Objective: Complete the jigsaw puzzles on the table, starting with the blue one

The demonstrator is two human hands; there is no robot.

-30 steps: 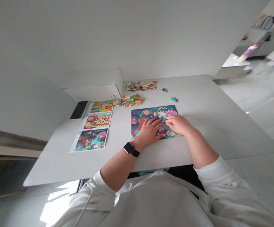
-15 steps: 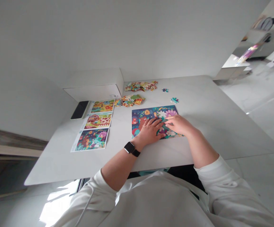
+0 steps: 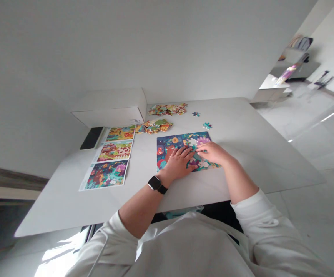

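Observation:
A colourful jigsaw puzzle (image 3: 170,141) lies on the table, most of it put together, with a pale gap (image 3: 192,142) in its upper middle. My left hand (image 3: 179,163) rests flat across it, fingers spread, a black watch at the wrist. Just below the gap, the fingertips of my right hand (image 3: 211,152) close together on a small teal puzzle piece (image 3: 195,147), mostly covered by the fingers. Two loose pieces sit behind the puzzle: a dark blue one (image 3: 196,114) and a teal one (image 3: 207,125).
Two piles of puzzle pieces, a far one (image 3: 168,110) and a nearer one (image 3: 154,126), lie beside a white box (image 3: 109,115). A picture sheet (image 3: 105,163) with three scenes and a dark-screened phone (image 3: 92,138) are on the left of the white table (image 3: 54,209).
The whole view has shifted, so the table sits slightly further left and lower. Both hands stay at the same part of the puzzle, with only slight finger movement on the right.

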